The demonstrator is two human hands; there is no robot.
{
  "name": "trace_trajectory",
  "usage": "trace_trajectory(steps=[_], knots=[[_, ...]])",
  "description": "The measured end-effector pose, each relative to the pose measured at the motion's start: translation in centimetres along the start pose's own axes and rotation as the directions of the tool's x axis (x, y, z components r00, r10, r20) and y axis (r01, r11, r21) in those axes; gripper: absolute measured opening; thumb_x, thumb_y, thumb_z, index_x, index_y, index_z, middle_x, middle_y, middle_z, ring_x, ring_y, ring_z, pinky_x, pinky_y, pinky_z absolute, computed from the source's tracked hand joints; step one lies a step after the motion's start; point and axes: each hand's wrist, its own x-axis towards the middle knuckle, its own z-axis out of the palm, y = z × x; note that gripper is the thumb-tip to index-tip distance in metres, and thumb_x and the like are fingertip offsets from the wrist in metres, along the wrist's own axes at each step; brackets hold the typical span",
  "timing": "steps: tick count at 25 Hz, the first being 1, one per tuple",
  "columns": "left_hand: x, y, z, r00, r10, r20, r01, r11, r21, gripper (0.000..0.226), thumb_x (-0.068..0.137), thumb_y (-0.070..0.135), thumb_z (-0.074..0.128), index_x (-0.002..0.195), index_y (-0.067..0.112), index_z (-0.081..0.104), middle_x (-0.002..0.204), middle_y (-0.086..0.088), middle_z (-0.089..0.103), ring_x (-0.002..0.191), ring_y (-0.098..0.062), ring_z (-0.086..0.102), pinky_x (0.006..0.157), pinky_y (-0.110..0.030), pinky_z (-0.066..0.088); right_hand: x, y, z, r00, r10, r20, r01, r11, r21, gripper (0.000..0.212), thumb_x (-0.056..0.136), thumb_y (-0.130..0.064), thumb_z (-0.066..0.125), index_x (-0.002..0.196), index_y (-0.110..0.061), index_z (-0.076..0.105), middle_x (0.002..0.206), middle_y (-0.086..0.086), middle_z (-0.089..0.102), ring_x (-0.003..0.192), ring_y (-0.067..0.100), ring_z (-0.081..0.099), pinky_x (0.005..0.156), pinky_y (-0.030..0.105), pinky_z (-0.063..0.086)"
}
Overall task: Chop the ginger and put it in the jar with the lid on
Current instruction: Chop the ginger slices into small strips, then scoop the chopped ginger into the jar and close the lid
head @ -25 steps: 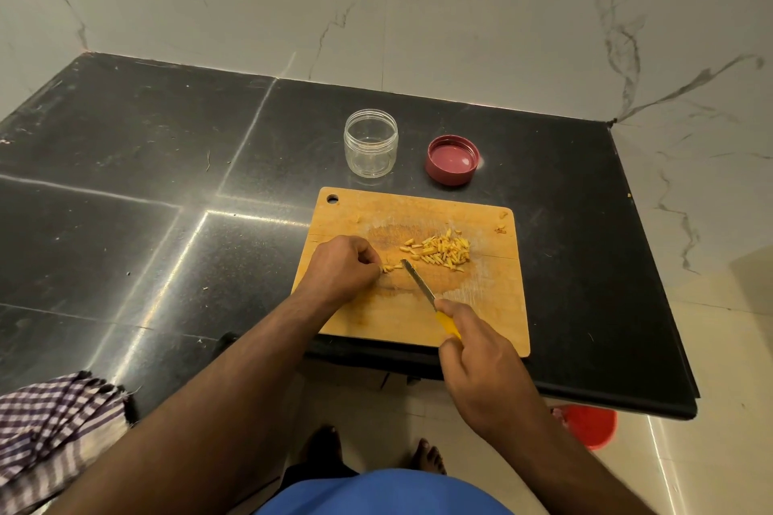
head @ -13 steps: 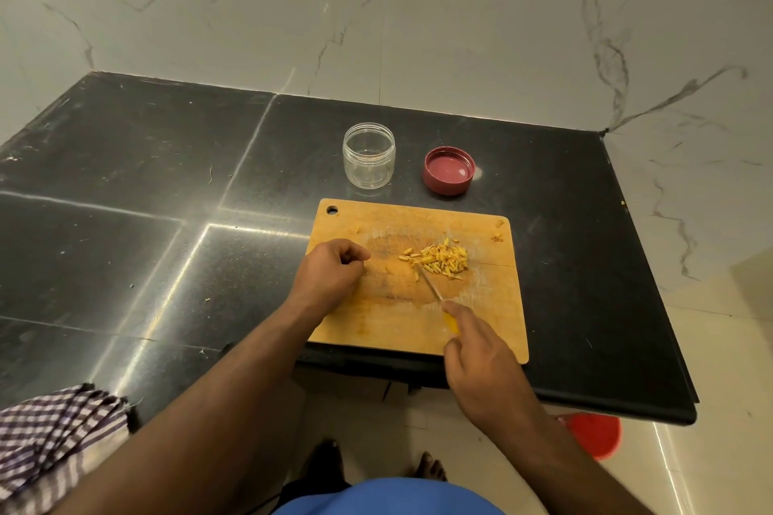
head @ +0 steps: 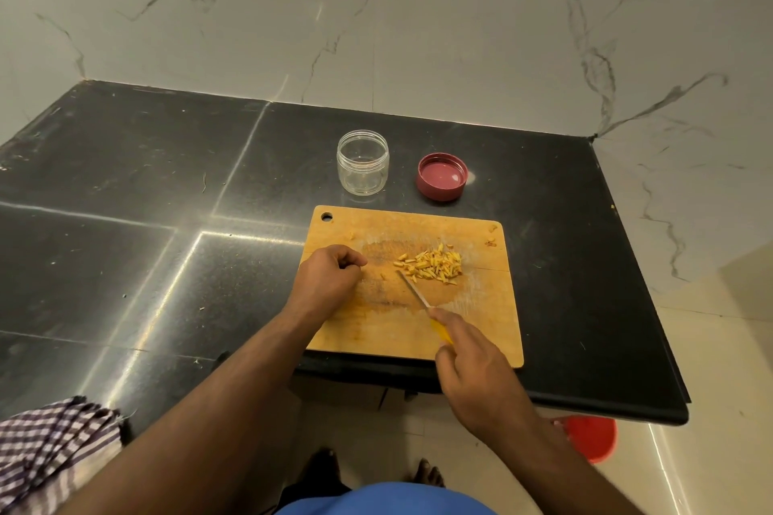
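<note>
Ginger (head: 433, 267) lay chopped just beyond knife (head: 414, 291) | right hand (head: 477, 364) fingers gripped knife; left hand (head: 326, 284) fingers curled, contents unclear | jar (head: 363, 162) empty, lid (head: 441, 176) off

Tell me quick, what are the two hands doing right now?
Left hand: fingers curled, resting on the cutting board, nothing visibly held.
Right hand: grips the yellow-handled knife, blade tip beside the chopped ginger.
</note>
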Motion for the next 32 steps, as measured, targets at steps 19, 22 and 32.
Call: trace_trajectory(steps=[19,22,32], knots=[[-0.4,-1.0,-2.5,0.999,0.021,-0.05,-0.025,0.996,-0.086,0.019,0.094,0.009,0.057,0.094,0.025,0.067,0.094,0.01,0.064,0.086,-0.007,0.058,0.065,-0.025,0.045,2.8,-1.8,3.7,0.978,-0.202,-0.059,0.185,0.959,-0.213,0.049,0.099,-0.029,0.031,0.148,-0.031,0.034,0.104,-0.009,0.045,0.073,0.009,0.043,0.06,0.023,0.042],[-0.3,-1.6,-3.4,0.997,0.01,-0.073,-0.015,0.998,-0.061,0.018,0.095,0.009,0.056,0.095,0.025,0.065,0.094,0.011,0.063,0.083,-0.007,0.057,0.061,-0.024,0.041,4.2,-2.8,5.6,0.974,-0.226,-0.03,0.204,0.921,-0.331,0.051,0.1,-0.034,0.022,0.149,-0.027,0.032,0.104,-0.003,0.043,0.08,0.012,0.041,0.064,0.029,0.044],[0.8,-2.6,-4.5,0.997,0.075,-0.009,-0.076,0.993,-0.085,0.021,0.094,0.01,0.057,0.101,0.026,0.067,0.099,0.011,0.065,0.092,-0.007,0.06,0.066,-0.024,0.045,5.0,-3.7,6.3,0.991,-0.09,-0.094,0.044,0.911,-0.411,0.05,0.093,-0.044,0.04,0.141,-0.029,0.042,0.125,-0.007,0.047,0.115,0.017,0.041,0.093,0.035,0.041]])
